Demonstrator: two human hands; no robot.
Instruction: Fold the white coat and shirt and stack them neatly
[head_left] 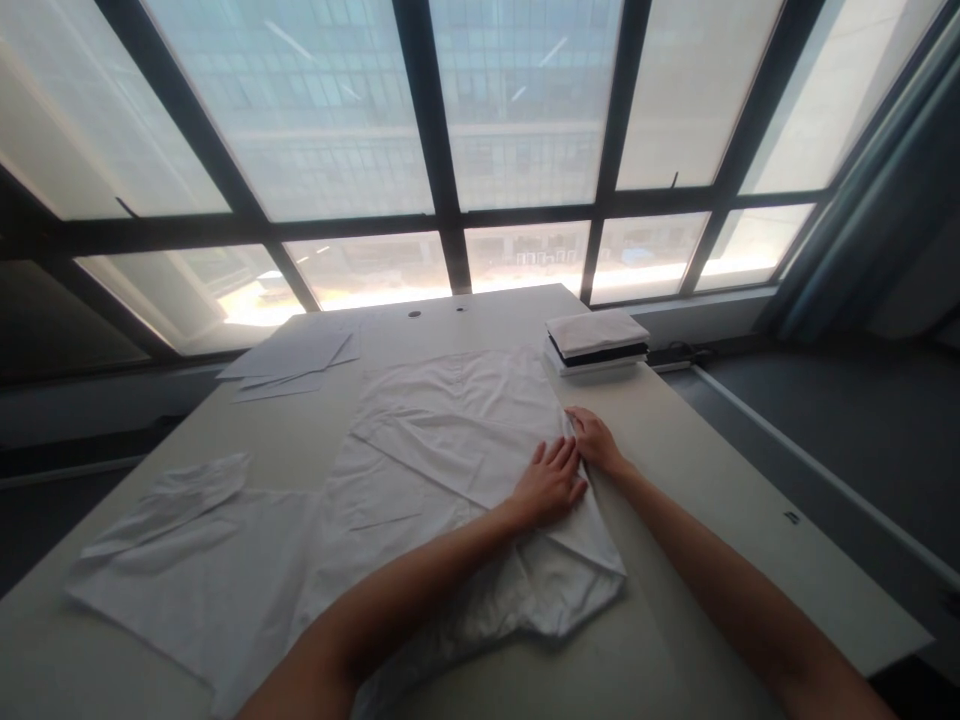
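A white shirt (pixel 435 450) lies spread and wrinkled over the middle of the table. One sleeve (pixel 202 560) stretches out to the left, and creases run across the body. My left hand (pixel 551 485) rests flat on the shirt near its right side, palm down with fingers apart. Just beyond it, my right hand (pixel 595 440) has its fingers curled at the shirt's right edge, closed on the cloth. The two hands are close together, the left fingertips almost at the right hand. The right fingertips are partly hidden.
Loose white paper sheets (pixel 300 355) lie at the table's back left. A stack of folded cloth, white and black (pixel 596 342), sits at the back right edge. The white table (pixel 720 520) reaches to large windows (pixel 525 100). A curtain (pixel 862 200) hangs at right.
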